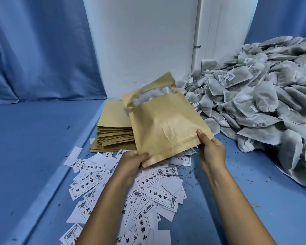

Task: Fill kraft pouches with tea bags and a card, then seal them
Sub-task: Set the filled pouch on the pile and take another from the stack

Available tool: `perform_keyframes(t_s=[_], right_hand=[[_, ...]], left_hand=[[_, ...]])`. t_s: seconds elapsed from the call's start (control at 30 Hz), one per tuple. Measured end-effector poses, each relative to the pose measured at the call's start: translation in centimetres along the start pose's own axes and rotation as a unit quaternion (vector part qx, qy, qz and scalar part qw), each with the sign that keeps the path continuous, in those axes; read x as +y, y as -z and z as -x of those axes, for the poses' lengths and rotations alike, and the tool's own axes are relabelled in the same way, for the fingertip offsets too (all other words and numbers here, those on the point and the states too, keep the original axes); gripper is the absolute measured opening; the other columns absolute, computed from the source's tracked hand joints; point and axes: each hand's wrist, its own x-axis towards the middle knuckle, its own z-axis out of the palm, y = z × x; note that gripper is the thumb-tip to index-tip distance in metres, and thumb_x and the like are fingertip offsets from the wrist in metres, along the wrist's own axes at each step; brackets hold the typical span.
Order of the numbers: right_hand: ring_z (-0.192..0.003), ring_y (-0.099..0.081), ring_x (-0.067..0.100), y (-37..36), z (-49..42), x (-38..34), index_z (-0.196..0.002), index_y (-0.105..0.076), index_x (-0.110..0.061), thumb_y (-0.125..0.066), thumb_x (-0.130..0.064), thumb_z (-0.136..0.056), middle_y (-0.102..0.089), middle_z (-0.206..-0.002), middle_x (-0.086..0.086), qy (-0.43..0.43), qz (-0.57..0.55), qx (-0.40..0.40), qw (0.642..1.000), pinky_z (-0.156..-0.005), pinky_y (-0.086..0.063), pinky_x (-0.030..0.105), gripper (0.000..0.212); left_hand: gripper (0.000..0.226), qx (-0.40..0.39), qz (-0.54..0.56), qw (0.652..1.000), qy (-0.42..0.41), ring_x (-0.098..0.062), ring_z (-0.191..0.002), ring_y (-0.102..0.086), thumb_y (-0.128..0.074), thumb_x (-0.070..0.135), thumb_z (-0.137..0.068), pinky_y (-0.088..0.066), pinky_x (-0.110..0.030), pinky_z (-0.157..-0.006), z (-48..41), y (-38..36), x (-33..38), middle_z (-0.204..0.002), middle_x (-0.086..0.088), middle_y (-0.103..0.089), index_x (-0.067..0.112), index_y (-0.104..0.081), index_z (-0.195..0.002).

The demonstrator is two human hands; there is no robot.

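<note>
Kraft pouch [166, 124] held up above the cards [148, 181], its near corners pinched by the left hand [133, 162] and right hand [210, 149], top open, tea bags [149, 98] seen inside, pouch stack [113, 128] behind, tea bag pile [265, 96] at the table's right edge.

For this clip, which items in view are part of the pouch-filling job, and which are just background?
Part of the job:
held pouch, tea bags showing at its open mouth, gripped by left hand and right hand
stack of empty pouches
tea bag pile
printed cards

Just lying about:
blue curtain
white wall panel
loose tea crumbs
</note>
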Motion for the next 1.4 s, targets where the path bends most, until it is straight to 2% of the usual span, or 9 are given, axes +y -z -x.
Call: perform_keyframes(t_s=[0.1,0.33,0.57,0.73,0.97,1.1,1.27,1.33,1.4], right_hand=[[-0.067,-0.069,0.009,0.0,0.1,0.0,-0.089,-0.065,-0.005,-0.065,-0.006,-0.086,-0.074,-0.077,0.000,-0.016,0.021,-0.050,0.998,-0.061,-0.054,0.017,0.003],[-0.042,-0.061,0.018,-0.9,0.5,1.0,-0.081,-0.058,-0.001,-0.055,-0.003,-0.093,-0.067,-0.064,0.014,-0.030,0.158,-0.083,0.984,-0.040,-0.049,0.022,0.013],[-0.043,-0.063,0.021,-1.2,0.8,0.6,-0.112,-0.053,0.002,-0.053,0.002,-0.092,-0.068,-0.075,0.010,-0.030,0.117,-0.102,0.987,-0.041,-0.051,0.023,0.020],[-0.064,-0.070,0.017,-5.9,2.7,1.8,-0.098,-0.063,-0.017,-0.051,-0.014,-0.097,-0.069,-0.093,-0.005,0.075,0.143,-0.152,0.975,-0.049,-0.052,0.018,0.012],[-0.050,-0.063,0.013,-11.7,4.7,3.7,-0.115,-0.050,-0.004,-0.044,-0.013,-0.100,-0.062,-0.092,0.005,-0.023,0.136,-0.225,0.964,-0.042,-0.046,0.015,0.019],[-0.044,-0.063,0.012,-13.7,5.9,5.4,-0.112,-0.047,-0.003,-0.044,-0.011,-0.100,-0.059,-0.080,0.018,-0.105,0.114,-0.229,0.961,-0.042,-0.049,0.014,0.015],[-0.055,-0.069,0.021,-18.4,7.5,8.5,-0.113,-0.046,0.013,-0.038,-0.002,-0.100,-0.060,-0.092,0.028,-0.153,0.038,-0.270,0.950,-0.053,-0.055,0.018,0.021],[-0.082,-0.070,0.028,-21.2,7.9,9.0,-0.106,-0.048,0.014,-0.040,-0.002,-0.100,-0.056,-0.113,0.035,-0.188,-0.028,-0.312,0.931,-0.075,-0.056,0.024,0.019],[-0.109,-0.060,0.029,-23.1,7.3,9.2,-0.117,-0.048,0.009,-0.052,-0.008,-0.096,-0.048,-0.133,0.028,-0.145,0.062,-0.353,0.922,-0.094,-0.049,0.033,0.027]], left_hand=[[0.033,-0.002,0.147,0.989,0.011,-0.025,-0.085,-0.069,-0.075,0.007,-0.071,-0.055,-0.025,-0.062,0.1,-1.1,-0.1,-0.092,-0.015,-0.072,-0.001,-0.058,-0.098],[0.012,0.000,0.065,0.997,-0.042,-0.012,-0.057,-0.067,-0.064,0.004,-0.085,-0.054,-0.022,-0.053,0.2,-1.9,-0.7,-0.066,-0.003,-0.071,0.001,-0.060,-0.096],[0.019,-0.035,-0.006,0.999,-0.029,-0.028,-0.076,-0.072,-0.053,0.000,-0.093,-0.058,-0.025,-0.060,0.0,0.9,2.5,-0.101,-0.017,-0.068,-0.004,-0.053,-0.112],[0.027,-0.050,-0.003,0.995,-0.088,-0.029,-0.070,-0.072,-0.036,-0.002,-0.100,-0.057,-0.024,-0.057,0.2,3.8,7.9,-0.109,-0.016,-0.062,0.006,-0.041,-0.125],[0.038,-0.008,0.001,0.993,-0.118,-0.025,-0.059,-0.070,-0.036,-0.002,-0.100,-0.057,-0.023,-0.053,2.0,9.6,10.2,-0.119,-0.018,-0.055,0.011,-0.035,-0.136],[0.037,0.006,-0.016,0.996,-0.092,-0.022,-0.055,-0.068,-0.036,-0.003,-0.099,-0.056,-0.022,-0.051,3.2,13.5,10.4,-0.100,-0.012,-0.060,0.010,-0.038,-0.134],[0.049,0.014,0.060,0.992,-0.113,-0.021,-0.064,-0.068,-0.034,-0.011,-0.096,-0.056,-0.022,-0.056,4.4,18.7,13.0,-0.098,-0.015,-0.061,0.006,-0.035,-0.142],[0.062,0.048,0.192,0.968,-0.152,-0.030,-0.082,-0.067,-0.038,-0.008,-0.097,-0.059,-0.031,-0.069,3.8,20.2,14.6,-0.111,-0.022,-0.057,0.013,-0.015,-0.150],[0.081,0.084,0.198,0.965,-0.151,-0.037,-0.096,-0.062,-0.048,-0.001,-0.096,-0.053,-0.043,-0.089,3.2,21.2,15.4,-0.135,-0.028,-0.042,0.021,0.009,-0.151]])
